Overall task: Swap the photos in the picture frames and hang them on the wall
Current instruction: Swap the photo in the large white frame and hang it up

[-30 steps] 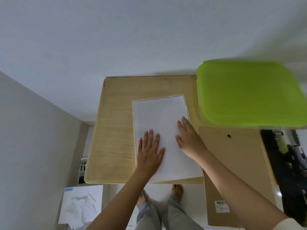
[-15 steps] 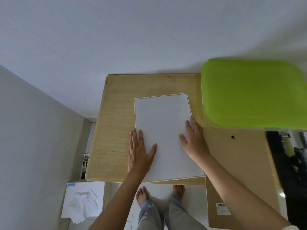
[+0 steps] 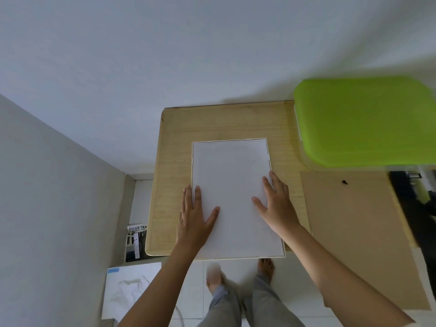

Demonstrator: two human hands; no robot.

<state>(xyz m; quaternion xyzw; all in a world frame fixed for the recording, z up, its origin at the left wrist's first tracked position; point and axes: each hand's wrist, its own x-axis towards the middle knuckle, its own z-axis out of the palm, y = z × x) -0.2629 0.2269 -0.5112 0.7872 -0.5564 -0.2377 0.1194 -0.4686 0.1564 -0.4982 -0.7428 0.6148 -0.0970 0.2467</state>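
**Two flat hands pressed on one white sheet in its frame**

The left hand [image 3: 194, 215] is spread wide and laid flat. Its thumb and the inner fingers are rested on the white rectangular paper sheet [image 3: 231, 175], and its outer fingers are placed past the sheet's left edge on the light wooden surface [image 3: 169, 185]. The right hand [image 3: 276, 204] is likewise opened flat, with straight fingers set across the sheet's right edge. Nothing is gripped by either hand.

The sheet is seated inside a thin white rectangular picture frame [image 3: 236, 257], whose rim is seen around it. Sheet and frame are stretched between the two hands and onward past the fingertips, and the near edge is set at the surface's front edge by the wrists.

Two hands, one sheet and one frame are counted. One brown rectangular cardboard board [image 3: 354, 232] is laid just beside the right hand, on its outer side. One lime-green rounded plastic lid [image 3: 363, 121] is seen beyond the right hand's fingertips, well apart. One dark printed brochure [image 3: 136, 241] is stood on the floor [image 3: 141, 197], outside the left wrist.
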